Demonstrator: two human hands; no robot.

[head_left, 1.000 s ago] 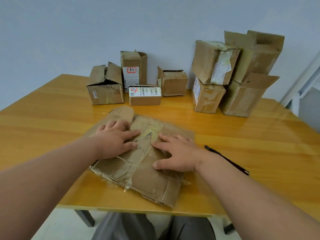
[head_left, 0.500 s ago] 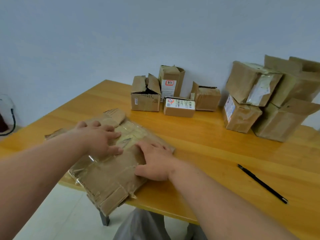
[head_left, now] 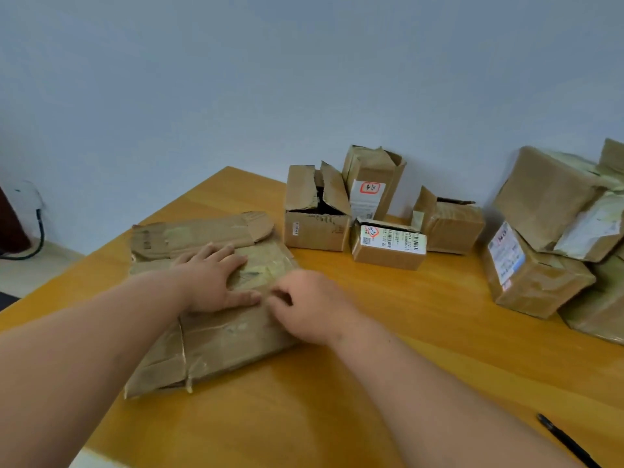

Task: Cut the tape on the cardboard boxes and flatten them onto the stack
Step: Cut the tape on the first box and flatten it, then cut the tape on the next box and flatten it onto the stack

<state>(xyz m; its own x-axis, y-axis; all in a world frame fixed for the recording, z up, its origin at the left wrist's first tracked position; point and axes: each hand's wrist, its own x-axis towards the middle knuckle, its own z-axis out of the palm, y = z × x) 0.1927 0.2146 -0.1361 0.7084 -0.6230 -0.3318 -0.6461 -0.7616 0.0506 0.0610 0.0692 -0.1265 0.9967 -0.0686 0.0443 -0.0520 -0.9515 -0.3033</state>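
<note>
Flattened cardboard (head_left: 216, 336): lies flat on the yellow wooden surface (head_left: 422, 349) near its left front corner, taped faces up, with a second flattened piece (head_left: 189, 236) showing from beneath it at the far-left side.
Left hand (head_left: 216, 278): spread open, palm down, pressed flat on the upper middle of the flattened cardboard; fingers point toward the far boxes, thumb stretched toward the other hand.
Right hand (head_left: 310, 304): rests on the right edge of the same cardboard, fingers curled inward; whether they pinch an edge or tape I cannot tell, the fingertips being hidden and slightly blurred.
Hands relative to each other: close together, the left thumb nearly meeting the right hand's curled fingers above the cardboard's middle.
Open box (head_left: 315, 219): upright just beyond the flattened cardboard, top flaps raised.
Tall box (head_left: 373, 180): behind it against the wall, bearing a white label with a red mark.
Small labelled box (head_left: 388, 246): lying flat in front of the tall box, barcode sticker on top.
Another open box (head_left: 449, 221): just right of that, one flap up.
Larger boxes (head_left: 540, 244): heaped at the far right, still taped, well apart from the hands.
Black pen (head_left: 567, 440): on the surface at the right front, beyond the right forearm.
</note>
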